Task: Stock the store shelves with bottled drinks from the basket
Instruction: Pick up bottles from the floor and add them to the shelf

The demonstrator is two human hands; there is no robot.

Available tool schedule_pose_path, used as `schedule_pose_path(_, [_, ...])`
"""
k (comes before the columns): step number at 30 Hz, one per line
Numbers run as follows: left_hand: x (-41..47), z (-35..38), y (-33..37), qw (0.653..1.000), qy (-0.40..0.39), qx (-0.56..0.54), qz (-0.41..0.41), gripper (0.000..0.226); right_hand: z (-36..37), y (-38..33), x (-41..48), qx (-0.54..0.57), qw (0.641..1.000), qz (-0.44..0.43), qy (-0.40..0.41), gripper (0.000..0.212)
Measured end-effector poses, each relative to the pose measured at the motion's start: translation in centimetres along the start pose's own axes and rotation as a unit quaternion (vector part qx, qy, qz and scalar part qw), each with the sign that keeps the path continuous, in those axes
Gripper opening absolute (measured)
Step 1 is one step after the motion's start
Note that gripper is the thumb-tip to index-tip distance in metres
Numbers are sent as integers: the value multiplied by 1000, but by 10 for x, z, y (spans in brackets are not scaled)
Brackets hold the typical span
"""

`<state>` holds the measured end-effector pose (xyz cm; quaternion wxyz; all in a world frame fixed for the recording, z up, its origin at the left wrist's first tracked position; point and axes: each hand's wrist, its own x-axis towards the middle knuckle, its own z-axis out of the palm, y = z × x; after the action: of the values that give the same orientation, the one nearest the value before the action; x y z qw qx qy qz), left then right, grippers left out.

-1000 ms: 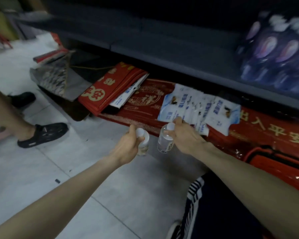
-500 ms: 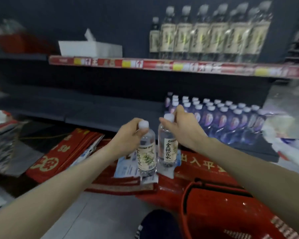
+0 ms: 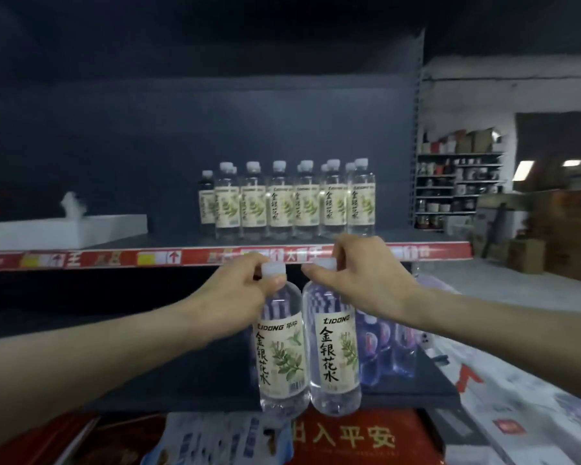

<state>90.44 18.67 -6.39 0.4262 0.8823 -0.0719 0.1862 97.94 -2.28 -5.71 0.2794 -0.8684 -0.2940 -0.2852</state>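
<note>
While both arms reach out toward the dark shelves, each hand holds one clear drink bottle by its top. The left hand (image 3: 239, 290) has its thumb and fingers pinched tight on the neck of the left bottle (image 3: 282, 357), just under the white cap (image 3: 273, 268), so the bottle hangs straight down below the fingers. The right hand (image 3: 366, 280) has its fingers curled over the cap of the right bottle (image 3: 336, 357), which hangs the same way. The two bottles are side by side, very close, up in the air in front of the lower shelf (image 3: 182, 380). Higher up, a row of the same bottles (image 3: 287, 203) stands on the upper shelf (image 3: 416, 238), above its red price strip (image 3: 114, 258). A white tissue box (image 3: 67, 229) sits far left on that shelf. Purple bottles (image 3: 389, 347) stand on the lower shelf, just behind the right bottle.
</note>
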Motion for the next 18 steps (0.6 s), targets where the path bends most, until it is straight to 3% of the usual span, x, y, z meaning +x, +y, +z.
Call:
schedule_pose_path(3, [32, -6, 29, 1000, -6, -11, -2, 13, -27, 7, 16, -25, 1000, -8, 6, 46])
schedule_pose_path(6, [67, -19, 54, 1000, -11, -12, 13, 17, -48, 8, 42, -44, 999, -13, 9, 54])
schedule_pose_path(9, [98, -35, 68, 997, 41, -9, 56, 19, -63, 7, 74, -57, 997, -24, 46, 68])
schedule_pose_path(13, [137, -51, 69, 991, 120, -30, 57, 18, -69, 5, 125, -44, 995, -17, 89, 66])
schedule_pose_path(18, [186, -58, 46, 986, 150, -21, 76, 11, -46, -5, 177, -42, 991, -5, 124, 61])
